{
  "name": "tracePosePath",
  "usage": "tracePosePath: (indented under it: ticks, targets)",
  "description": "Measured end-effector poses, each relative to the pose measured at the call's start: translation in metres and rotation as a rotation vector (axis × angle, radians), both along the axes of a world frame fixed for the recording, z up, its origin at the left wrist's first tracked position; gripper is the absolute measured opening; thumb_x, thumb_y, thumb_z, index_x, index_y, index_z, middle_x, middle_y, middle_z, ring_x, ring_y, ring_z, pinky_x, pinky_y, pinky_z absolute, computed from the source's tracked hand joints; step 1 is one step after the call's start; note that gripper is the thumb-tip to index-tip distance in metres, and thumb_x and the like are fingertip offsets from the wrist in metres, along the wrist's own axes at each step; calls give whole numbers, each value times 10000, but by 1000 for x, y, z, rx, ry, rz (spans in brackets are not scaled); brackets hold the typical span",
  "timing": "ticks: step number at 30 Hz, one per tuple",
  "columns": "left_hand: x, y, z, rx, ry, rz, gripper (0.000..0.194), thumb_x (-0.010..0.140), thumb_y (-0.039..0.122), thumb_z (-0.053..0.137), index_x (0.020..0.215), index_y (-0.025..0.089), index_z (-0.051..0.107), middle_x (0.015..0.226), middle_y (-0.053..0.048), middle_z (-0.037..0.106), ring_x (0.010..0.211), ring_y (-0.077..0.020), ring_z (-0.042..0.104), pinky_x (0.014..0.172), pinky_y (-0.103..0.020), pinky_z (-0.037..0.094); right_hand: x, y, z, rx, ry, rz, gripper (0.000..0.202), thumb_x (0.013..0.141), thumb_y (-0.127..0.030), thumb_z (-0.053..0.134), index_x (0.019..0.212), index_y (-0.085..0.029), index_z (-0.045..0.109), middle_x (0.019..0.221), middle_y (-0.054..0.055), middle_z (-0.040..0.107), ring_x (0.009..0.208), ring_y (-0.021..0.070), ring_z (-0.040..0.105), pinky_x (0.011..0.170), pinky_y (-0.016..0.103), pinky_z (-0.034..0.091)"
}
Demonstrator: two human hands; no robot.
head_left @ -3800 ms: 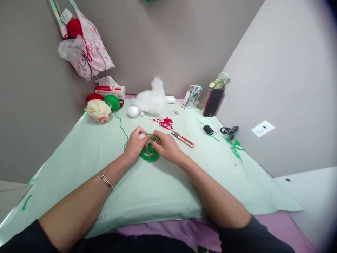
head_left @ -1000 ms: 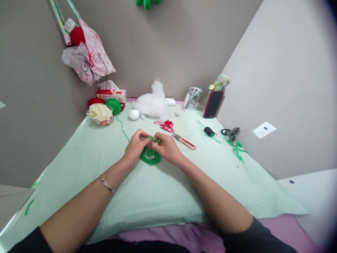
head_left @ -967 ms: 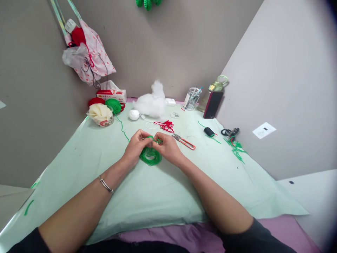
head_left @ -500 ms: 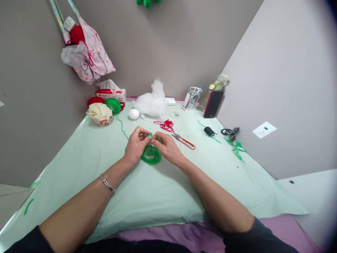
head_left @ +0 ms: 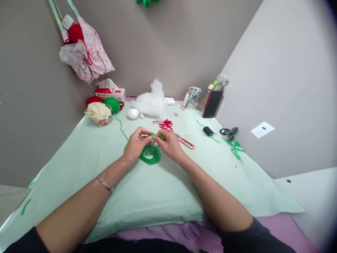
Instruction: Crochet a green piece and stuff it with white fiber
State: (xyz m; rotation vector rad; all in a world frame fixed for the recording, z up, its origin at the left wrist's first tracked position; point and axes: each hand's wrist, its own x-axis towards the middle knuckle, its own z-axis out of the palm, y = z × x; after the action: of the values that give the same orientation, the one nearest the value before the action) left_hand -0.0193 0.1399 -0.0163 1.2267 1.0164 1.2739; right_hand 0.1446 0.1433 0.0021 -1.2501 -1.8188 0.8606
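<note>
Between my two hands is a small green yarn piece (head_left: 151, 134) with a bit of white at its lower side. My left hand (head_left: 138, 143) pinches it from the left, fingers closed. My right hand (head_left: 170, 144) is closed at its right side, thumb and finger meeting the white part, with green yarn showing by the fingers. What exactly the right fingertips grip is too small to make out. Just below lies a loose coil of green yarn (head_left: 150, 154) on the pale green tablecloth (head_left: 158, 196). A strand runs from the left hand towards a green yarn ball (head_left: 112, 104).
Orange-handled thread snips (head_left: 186, 142) lie right of my right hand, near tangled red yarn (head_left: 166, 125). Behind are white stuffing (head_left: 150, 103), a white yarn ball (head_left: 133, 113) and a tub (head_left: 99, 114). To the right stand a phone (head_left: 212, 104) and a clear cup (head_left: 192, 98).
My right hand has shifted slightly to the right, away from my left, and its fingers are more curled. More of the white part shows, and the view has turned a little.
</note>
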Motion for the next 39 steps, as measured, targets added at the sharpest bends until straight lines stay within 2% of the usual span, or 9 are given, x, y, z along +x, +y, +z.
tracePosePath:
  ticks: [4, 6, 12, 17, 22, 28, 34, 36, 39]
  targets:
    - [-2, 7, -3, -26, 23, 75, 255, 660, 189, 766, 794, 216, 551, 627, 75, 621, 521, -120, 591, 525, -241, 443, -5, -9, 2, -36, -6, 117, 57, 825, -255, 566, 784, -223, 541, 610, -76, 469, 559, 111, 377, 549, 252, 280]
    - [-3, 7, -3, -43, 15, 90, 236, 644, 150, 734, 760, 217, 540, 623, 87, 588, 493, -102, 549, 505, -234, 419, -8, -10, -1, -49, 0, 121, 82, 811, -277, 592, 790, -227, 530, 608, -81, 475, 555, 109, 378, 539, 246, 283]
    - [1, -4, 8, -106, -90, -27, 239, 722, 319, 751, 807, 206, 558, 754, 36, 633, 677, -147, 656, 687, -309, 569, -6, 0, -4, -8, 27, -5, 205, 811, -332, 607, 676, -216, 505, 611, -58, 470, 603, 120, 392, 582, 264, 294]
    - [2, -6, 8, -106, -93, -75, 372, 693, 398, 827, 878, 196, 576, 868, 8, 666, 720, -171, 703, 727, -342, 574, 3, 3, 6, -12, 54, 2, 237, 823, -331, 574, 641, -214, 478, 618, -50, 447, 625, 126, 402, 604, 270, 306]
    - [0, 5, -1, -39, -22, 30, 263, 671, 257, 779, 800, 210, 556, 705, 52, 609, 607, -119, 569, 610, -258, 455, -4, -6, 7, -66, 56, 118, 190, 873, -318, 528, 718, -209, 542, 640, -46, 494, 631, 134, 444, 610, 269, 330]
    - [1, 8, -1, 28, 14, 116, 213, 679, 175, 702, 836, 222, 566, 778, 48, 609, 666, -129, 559, 623, -261, 434, -10, -6, 0, -58, 92, 91, 162, 868, -272, 549, 733, -203, 607, 662, -34, 541, 659, 143, 470, 646, 281, 353]
    - [1, 3, -1, -27, -14, 30, 171, 752, 249, 713, 890, 212, 618, 705, 49, 618, 626, -131, 576, 634, -265, 458, 5, -2, 16, 11, 217, 83, 252, 837, -399, 672, 710, -211, 564, 1003, 59, 674, 970, 197, 594, 803, 306, 442]
    - [3, 1, -1, -51, -41, -7, 197, 772, 293, 726, 894, 215, 594, 730, 41, 643, 664, -141, 625, 669, -274, 495, 6, -4, 20, -27, 263, 134, 262, 889, -426, 588, 747, -221, 508, 1041, 66, 688, 856, 171, 626, 736, 304, 468]
    - [5, -1, 0, -81, -79, -46, 249, 774, 332, 743, 897, 214, 563, 739, 34, 652, 684, -156, 665, 684, -293, 532, 5, -5, 19, -34, 202, 116, 177, 911, -406, 537, 927, -231, 511, 1089, 52, 679, 644, 117, 549, 623, 286, 438]
